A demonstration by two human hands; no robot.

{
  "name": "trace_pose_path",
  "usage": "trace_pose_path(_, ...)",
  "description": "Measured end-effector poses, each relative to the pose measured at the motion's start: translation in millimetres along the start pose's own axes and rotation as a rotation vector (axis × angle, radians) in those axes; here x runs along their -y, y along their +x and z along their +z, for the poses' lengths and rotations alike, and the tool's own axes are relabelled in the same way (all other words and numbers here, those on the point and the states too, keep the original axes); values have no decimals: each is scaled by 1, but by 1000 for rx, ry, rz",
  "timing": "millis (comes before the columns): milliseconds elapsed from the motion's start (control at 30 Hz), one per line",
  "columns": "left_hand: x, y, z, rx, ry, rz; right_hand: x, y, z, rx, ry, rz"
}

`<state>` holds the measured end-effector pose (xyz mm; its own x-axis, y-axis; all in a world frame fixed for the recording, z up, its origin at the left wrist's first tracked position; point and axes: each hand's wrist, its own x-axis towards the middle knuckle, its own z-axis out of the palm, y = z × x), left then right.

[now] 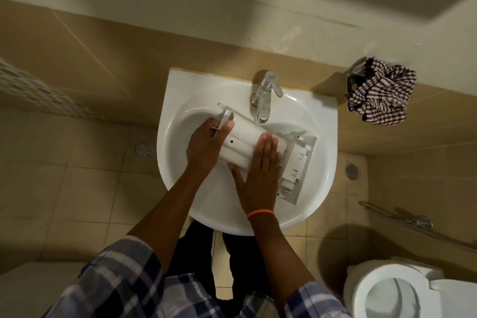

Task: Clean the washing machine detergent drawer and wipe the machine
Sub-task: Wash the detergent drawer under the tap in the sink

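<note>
Looking straight down onto beige square floor tiles (85, 188) and a beige tiled wall (77, 59), spreading across the whole view. Sitting at centre against that wall, a white rounded ceramic basin (320, 162). Showing at lower right, partly cut off, a white toilet bowl with its seat (387, 292). Lying upside down and slantwise inside the basin, the white plastic detergent drawer (245, 142), its front panel (302, 170) pointing to the basin's right side, its ribbed underside facing up. Hanging on the wall to the right of the basin, a crumpled dark-and-white checked cloth (382, 95), well apart from the drawer. Covering much of the drawer's middle, the right hand (258, 175), pressing flat with fingers straight and together, an orange cord bracelet (260, 213) circling the wrist. Gripping the drawer's far left end, the left hand (204, 147), fingers curled round a thin white plastic piece there; hiding what lies beneath. Reaching over the drawer's upper edge from the back rim, a chrome single-lever tap (264, 97), spout just above the plastic. Running along the wall at far right, a metal spray hose (413, 222). Sitting in the floor on either side of the basin, two round metal drains (142, 148), the second one (351, 170) near the right rim.
</note>
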<state>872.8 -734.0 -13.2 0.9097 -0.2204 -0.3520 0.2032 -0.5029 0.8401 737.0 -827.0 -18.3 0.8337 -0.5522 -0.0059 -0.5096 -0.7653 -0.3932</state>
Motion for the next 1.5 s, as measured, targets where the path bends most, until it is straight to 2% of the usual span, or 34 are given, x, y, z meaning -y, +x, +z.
trace_pose_path(200,6,-36,-27,-194,8,-132,17,18,0,73,19,-87)
trace_pose_path(367,3,-59,-39,-307,35,-203,41,34,16,206,209,-143)
trace_pose_path(500,0,-63,-51,-264,116,-211,35,41,14,278,296,-210)
trace_pose_path(600,-6,-63,-56,-199,69,-231,20,47,7,330,392,-231)
trace_pose_path(733,-24,-78,-50,-175,-149,-288,22,59,2,407,685,-34)
trace_pose_path(833,-31,-97,-39,-213,-209,-271,27,68,2,413,589,-87)
trace_pose_path(900,-33,-104,-35,-221,-252,-286,32,69,-3,433,587,-53)
trace_pose_path(967,-36,-107,-35,-197,-270,-304,31,68,-2,388,567,-79)
trace_pose_path(1033,-45,-107,-34,-127,-348,-324,26,67,0,308,529,-189)
trace_pose_path(1133,-55,-104,-34,-16,-473,-336,27,70,-9,331,717,2)
trace_pose_path(1300,-63,-100,-36,121,-493,-226,22,73,-22,262,933,117)
trace_pose_path(1367,-66,-102,-41,124,-529,-207,11,73,-25,181,953,159)
trace_pose_path(1500,-61,-104,-61,150,-679,-194,-13,71,-37,-129,968,279)
